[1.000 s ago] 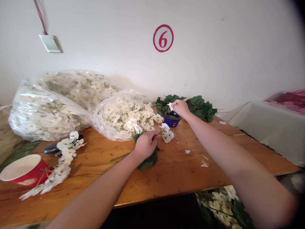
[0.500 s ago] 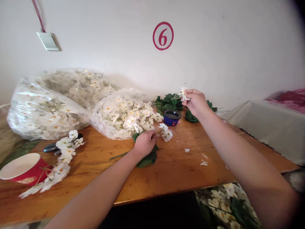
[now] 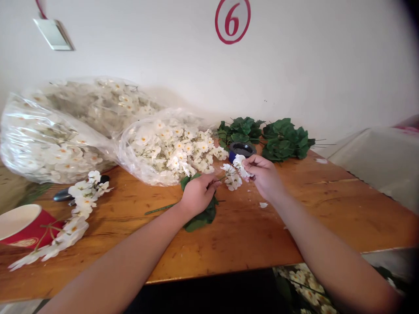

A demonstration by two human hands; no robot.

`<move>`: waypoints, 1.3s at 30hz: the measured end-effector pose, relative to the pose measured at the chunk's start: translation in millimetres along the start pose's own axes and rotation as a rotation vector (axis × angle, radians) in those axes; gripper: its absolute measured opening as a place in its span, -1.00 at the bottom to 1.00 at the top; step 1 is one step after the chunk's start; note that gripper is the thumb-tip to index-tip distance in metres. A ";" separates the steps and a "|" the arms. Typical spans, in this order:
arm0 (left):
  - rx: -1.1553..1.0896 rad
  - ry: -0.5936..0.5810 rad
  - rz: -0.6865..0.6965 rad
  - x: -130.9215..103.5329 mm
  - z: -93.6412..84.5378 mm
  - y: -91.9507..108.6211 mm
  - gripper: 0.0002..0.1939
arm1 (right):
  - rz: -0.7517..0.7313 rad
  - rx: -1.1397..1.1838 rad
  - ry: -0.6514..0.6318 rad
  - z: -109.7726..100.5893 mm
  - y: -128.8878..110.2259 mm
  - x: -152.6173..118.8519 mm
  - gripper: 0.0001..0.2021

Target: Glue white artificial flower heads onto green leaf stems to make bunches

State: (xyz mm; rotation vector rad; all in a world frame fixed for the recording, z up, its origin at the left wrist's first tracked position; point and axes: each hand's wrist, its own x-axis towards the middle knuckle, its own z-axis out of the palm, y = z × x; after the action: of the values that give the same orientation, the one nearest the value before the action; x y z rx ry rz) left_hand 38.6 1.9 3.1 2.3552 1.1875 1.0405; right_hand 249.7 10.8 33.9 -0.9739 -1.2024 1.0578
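Observation:
My left hand [image 3: 200,194] is closed on a green stem whose leaves [image 3: 199,221] spread beneath it over the table. White flowers [image 3: 232,181] stick out to the right of its fingertips. In my right hand [image 3: 264,174] the fingers pinch a white flower [image 3: 241,165], right beside those flowers. Just behind the right hand stands a blue container [image 3: 242,150] with a black, round, open top. Whether the two lots of flowers touch, I cannot tell.
Plastic bags of white flowers [image 3: 173,148] fill the back left. Green leaf bunches [image 3: 284,139] lie at the back right. A red paper cup [image 3: 32,226], a flower garland [image 3: 78,209] and a dark tool [image 3: 61,194] are at the left.
My right hand has come down and towards my left hand, bringing its white flower from behind the blue container to beside the left hand's flowers. The view has tilted down slightly.

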 end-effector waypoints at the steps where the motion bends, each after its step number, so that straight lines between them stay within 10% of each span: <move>1: 0.000 0.000 0.001 0.0 0.6 -0.5 -0.77 | -0.002 -0.010 0.001 -1.3 0.5 0.6 -0.82; 39: 0.074 -0.036 0.004 0.0 -1.6 4.1 -0.76 | 0.131 -0.182 -0.033 -12.7 2.3 5.9 -0.70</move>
State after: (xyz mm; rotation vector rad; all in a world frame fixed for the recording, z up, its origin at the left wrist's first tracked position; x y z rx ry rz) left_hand 39.7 -0.6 6.4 2.4224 1.2294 0.9668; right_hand 262.4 16.7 31.6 -1.1934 -1.2930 1.0837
